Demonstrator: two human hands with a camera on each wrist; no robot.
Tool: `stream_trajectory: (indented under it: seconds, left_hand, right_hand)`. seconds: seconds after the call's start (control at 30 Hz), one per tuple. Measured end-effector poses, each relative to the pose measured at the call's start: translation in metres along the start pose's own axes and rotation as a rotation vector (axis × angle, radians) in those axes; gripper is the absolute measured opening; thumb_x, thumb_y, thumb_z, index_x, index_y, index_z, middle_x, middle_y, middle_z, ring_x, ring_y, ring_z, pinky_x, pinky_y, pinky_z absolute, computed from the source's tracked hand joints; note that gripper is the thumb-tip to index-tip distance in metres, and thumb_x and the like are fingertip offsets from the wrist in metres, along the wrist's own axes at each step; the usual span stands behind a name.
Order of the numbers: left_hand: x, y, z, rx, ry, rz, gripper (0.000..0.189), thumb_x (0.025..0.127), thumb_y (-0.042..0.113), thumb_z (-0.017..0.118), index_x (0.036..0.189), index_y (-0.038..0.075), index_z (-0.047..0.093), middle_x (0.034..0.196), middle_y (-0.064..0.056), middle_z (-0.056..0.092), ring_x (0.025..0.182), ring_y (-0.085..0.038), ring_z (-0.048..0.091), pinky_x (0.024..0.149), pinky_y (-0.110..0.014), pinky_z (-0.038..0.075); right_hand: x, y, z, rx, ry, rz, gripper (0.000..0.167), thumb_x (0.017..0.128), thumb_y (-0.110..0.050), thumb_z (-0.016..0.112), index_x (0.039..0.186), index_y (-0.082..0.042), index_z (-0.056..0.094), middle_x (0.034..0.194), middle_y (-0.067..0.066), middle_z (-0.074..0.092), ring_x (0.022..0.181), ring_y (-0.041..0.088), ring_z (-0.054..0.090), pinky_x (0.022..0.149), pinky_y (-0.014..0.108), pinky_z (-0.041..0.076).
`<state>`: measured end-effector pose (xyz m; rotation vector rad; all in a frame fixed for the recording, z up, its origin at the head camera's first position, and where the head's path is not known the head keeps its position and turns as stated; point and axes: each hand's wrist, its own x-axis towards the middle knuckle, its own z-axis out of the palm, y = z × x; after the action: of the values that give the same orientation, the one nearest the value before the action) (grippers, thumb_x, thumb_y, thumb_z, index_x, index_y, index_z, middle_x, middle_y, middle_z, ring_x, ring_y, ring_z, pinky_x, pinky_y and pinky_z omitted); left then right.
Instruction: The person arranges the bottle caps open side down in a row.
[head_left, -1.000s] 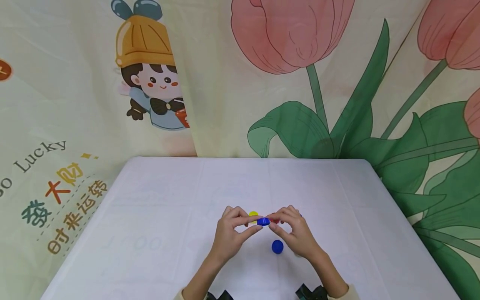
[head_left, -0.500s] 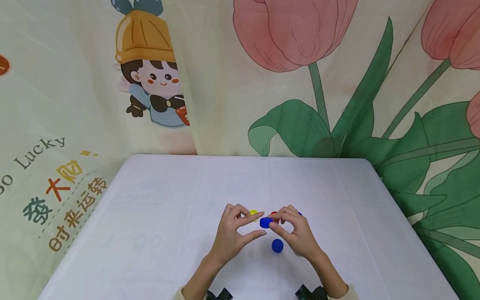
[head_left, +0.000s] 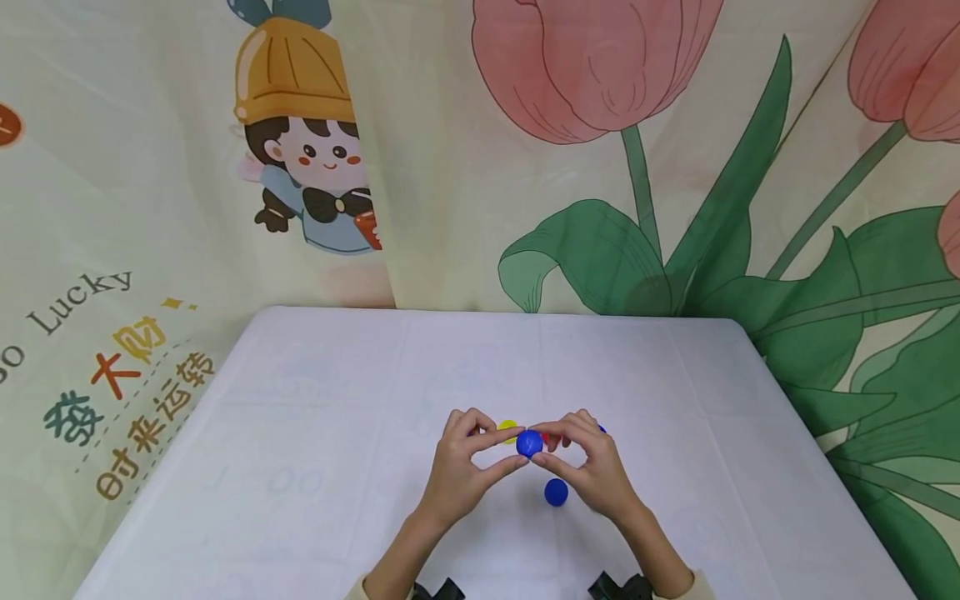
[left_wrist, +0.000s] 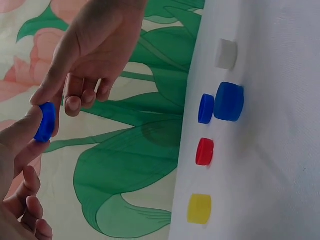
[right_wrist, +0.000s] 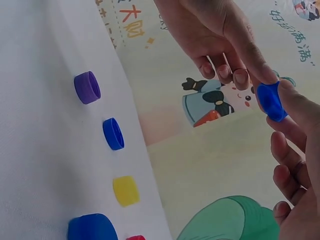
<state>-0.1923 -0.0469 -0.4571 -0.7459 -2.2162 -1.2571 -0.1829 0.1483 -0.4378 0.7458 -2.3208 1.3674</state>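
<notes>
A small blue bottle cap [head_left: 529, 443] is held up above the table, its round face turned toward the head camera. My left hand [head_left: 459, 467] pinches it between thumb and index finger from the left. From the right, my right hand [head_left: 598, 468] pinches the same cap in the same way. The right wrist view shows the hollow side of this cap [right_wrist: 271, 101]. Below the hands, another blue cap [head_left: 556, 492] lies on the white table [head_left: 360, 517]. Each hand's other fingers are loosely bent and touch no cap.
Beyond the hands a yellow cap [head_left: 507, 430] and a red cap [left_wrist: 204, 151] stand on the table, with a blue one [left_wrist: 205, 108] nearby. A white cap [left_wrist: 226, 54] is at the right side; purple [right_wrist: 87, 87] and blue [right_wrist: 113, 134] caps are at the left.
The held cap has turned from edge-on to face-on. Half a second ago my left fingers were off it while the right hand held it; now they grip it again.
</notes>
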Motion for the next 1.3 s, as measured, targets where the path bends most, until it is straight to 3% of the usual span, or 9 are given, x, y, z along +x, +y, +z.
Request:
stream_trajectory:
  seconds: [0.1,0.2,0.37,0.53,0.7,0.83,1.0,1.3]
  left_hand:
    - [-0.001,-0.003,0.000,0.012,0.001,0.006,0.032,0.068,0.025,0.082,0.096,0.012,0.075,0.082,0.010,0.046,0.078,-0.009,0.036,0.061,-0.021,0.032]
    - [-0.003,-0.009,0.000,0.026,-0.009,0.010,0.032,0.068,0.026,0.082,0.096,0.012,0.075,0.082,0.010,0.046,0.078,-0.009,0.036,0.061,-0.022,0.032]
    - [-0.006,-0.022,-0.001,0.074,-0.063,0.004,0.032,0.067,0.027,0.083,0.094,0.013,0.075,0.079,0.009,0.046,0.078,-0.008,0.035,0.061,-0.022,0.032]
    - [-0.011,-0.033,-0.004,0.207,-0.211,-0.031,0.030,0.064,0.032,0.083,0.089,0.016,0.076,0.076,0.009,0.046,0.075,-0.008,0.035,0.064,-0.024,0.032]
    - [-0.016,-0.042,-0.002,0.351,-0.404,-0.060,0.029,0.063,0.038,0.083,0.084,0.020,0.076,0.074,0.008,0.047,0.075,-0.010,0.037,0.066,-0.026,0.033]
    - [-0.021,-0.047,0.003,0.406,-0.496,-0.081,0.029,0.061,0.037,0.084,0.082,0.020,0.075,0.074,0.007,0.048,0.076,-0.012,0.038,0.068,-0.028,0.033]
    - [-0.025,-0.051,0.008,0.463,-0.533,-0.082,0.030,0.060,0.039,0.084,0.082,0.020,0.075,0.074,0.008,0.045,0.077,-0.013,0.039,0.068,-0.029,0.033]
    - [-0.026,-0.052,0.006,0.528,-0.544,-0.041,0.039,0.060,0.045,0.082,0.088,0.018,0.075,0.076,0.008,0.044,0.076,-0.013,0.038,0.068,-0.029,0.032]
  right_hand:
    - [0.000,0.003,0.004,-0.017,0.011,-0.013,0.028,0.072,-0.006,0.078,0.099,-0.006,0.069,0.075,-0.001,0.059,0.076,0.016,0.046,0.067,0.023,0.037]
    - [-0.004,0.023,0.012,-0.045,0.023,-0.024,0.030,0.073,-0.016,0.079,0.101,-0.014,0.069,0.077,-0.004,0.059,0.077,0.011,0.044,0.068,0.025,0.037]
    - [-0.009,0.039,0.023,-0.100,0.005,0.007,0.028,0.076,-0.032,0.076,0.101,-0.021,0.069,0.076,-0.007,0.056,0.077,0.010,0.041,0.066,0.028,0.036]
    - [-0.017,0.050,0.037,-0.218,-0.084,0.043,0.029,0.075,-0.042,0.073,0.097,-0.024,0.071,0.074,-0.011,0.051,0.077,0.004,0.037,0.069,0.029,0.033]
    - [-0.025,0.060,0.048,-0.305,-0.187,0.016,0.027,0.072,-0.039,0.077,0.092,-0.022,0.072,0.076,-0.008,0.052,0.079,0.005,0.038,0.071,0.028,0.031]
    - [-0.029,0.063,0.054,-0.360,-0.274,0.040,0.026,0.071,-0.038,0.077,0.091,-0.022,0.073,0.079,-0.010,0.052,0.079,0.006,0.038,0.072,0.028,0.031]
    - [-0.032,0.065,0.059,-0.418,-0.336,0.071,0.026,0.073,-0.040,0.076,0.091,-0.021,0.073,0.082,-0.010,0.053,0.080,0.007,0.038,0.073,0.031,0.030]
    - [-0.031,0.065,0.060,-0.484,-0.358,0.055,0.032,0.070,-0.043,0.077,0.093,-0.021,0.074,0.082,-0.010,0.052,0.080,0.008,0.038,0.073,0.031,0.029]
